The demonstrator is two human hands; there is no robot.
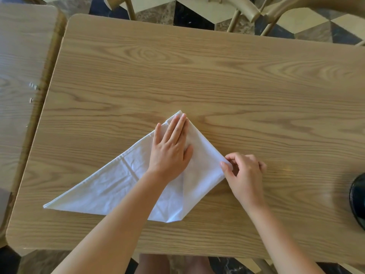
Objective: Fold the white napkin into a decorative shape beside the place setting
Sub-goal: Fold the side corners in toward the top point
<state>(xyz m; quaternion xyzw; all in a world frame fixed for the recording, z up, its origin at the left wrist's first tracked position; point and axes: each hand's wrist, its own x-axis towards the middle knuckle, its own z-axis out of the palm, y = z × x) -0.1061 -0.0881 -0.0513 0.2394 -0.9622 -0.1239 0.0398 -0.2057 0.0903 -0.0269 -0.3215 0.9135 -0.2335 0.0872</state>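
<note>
White napkin (110, 186) partly under left hand (169, 149), dark object (358, 200) cropped

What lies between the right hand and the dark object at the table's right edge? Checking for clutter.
Nothing: in the head view, only bare wooden table separates the right hand from the dark object.

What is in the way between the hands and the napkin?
Nothing visible. The left hand lies flat on the white napkin, and the right hand pinches its right corner directly, with only bare table around it.
</note>
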